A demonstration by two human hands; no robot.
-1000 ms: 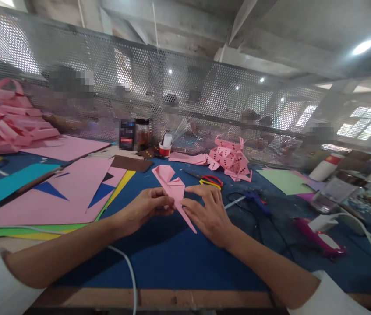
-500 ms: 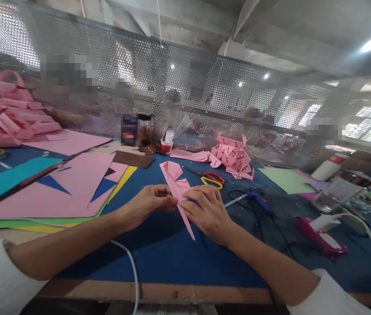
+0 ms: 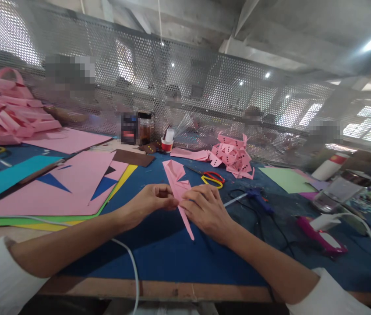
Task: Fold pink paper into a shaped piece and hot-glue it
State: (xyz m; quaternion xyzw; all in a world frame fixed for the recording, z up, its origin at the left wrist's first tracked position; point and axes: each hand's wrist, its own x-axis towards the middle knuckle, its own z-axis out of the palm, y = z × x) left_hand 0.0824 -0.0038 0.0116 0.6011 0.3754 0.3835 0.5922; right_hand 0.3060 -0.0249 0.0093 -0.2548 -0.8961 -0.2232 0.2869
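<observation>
Between my two hands is a folded piece of pink paper (image 3: 176,178), held above the blue table mat (image 3: 159,258). Its notched, wider part points away from me, and a narrow strip tapers toward the table's front edge. My left hand (image 3: 154,197) pinches the left edge at the middle with thumb and fingers. On the other side my right hand (image 3: 206,210) grips the paper, its fingers bent over the right edge and partly hiding it. Scissors (image 3: 213,178) with red and yellow handles lie just beyond my right hand. A blue glue gun (image 3: 260,200) rests to its right.
Pink sheets (image 3: 60,188) lie on the left beside a turquoise strip (image 3: 14,177). Dotted pink cut-outs (image 3: 233,155) are heaped at the back. A paper cup (image 3: 167,144), a clear jar (image 3: 343,192) and a magenta device (image 3: 321,236) stand around. A white cable (image 3: 132,262) crosses the front edge.
The pink paper has turned slightly, its far end shifting a little to the right and its folds opening somewhat. Both hands keep their hold in nearly the same place.
</observation>
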